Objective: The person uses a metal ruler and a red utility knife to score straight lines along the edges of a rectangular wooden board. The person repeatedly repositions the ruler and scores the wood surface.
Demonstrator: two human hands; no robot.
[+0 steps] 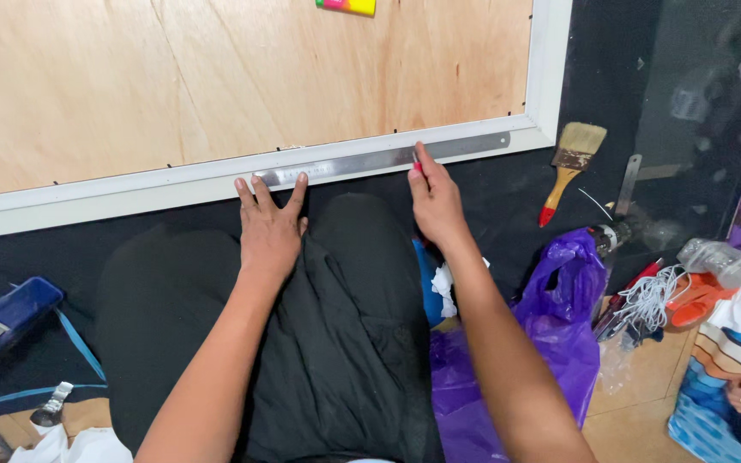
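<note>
Steel ruler (383,160) lies flat along the lower white rail of the frame (130,190), touching it for its whole visible length. The left hand (269,225) is spread open, grips nothing, and presses three fingertips (301,182) on the ruler's left end. The right hand (436,199) is closed around a thin red-tipped marking tool (418,163), its tip set against the ruler's edge right of the middle; the tool's kind cannot be told.

No drawn line or cut shows on the rail beside the ruler, so marking appears barely begun, with the stretch out to the right corner untouched. Small dark pins already stand along the joint between the rail and the plywood backing (216,77).

Beyond the hands, the frame rests on a black cloth (508,206). A paintbrush (569,163) with a red handle lies just off the frame's right corner, and a purple plastic bag (559,300) sits beside the right forearm.
</note>
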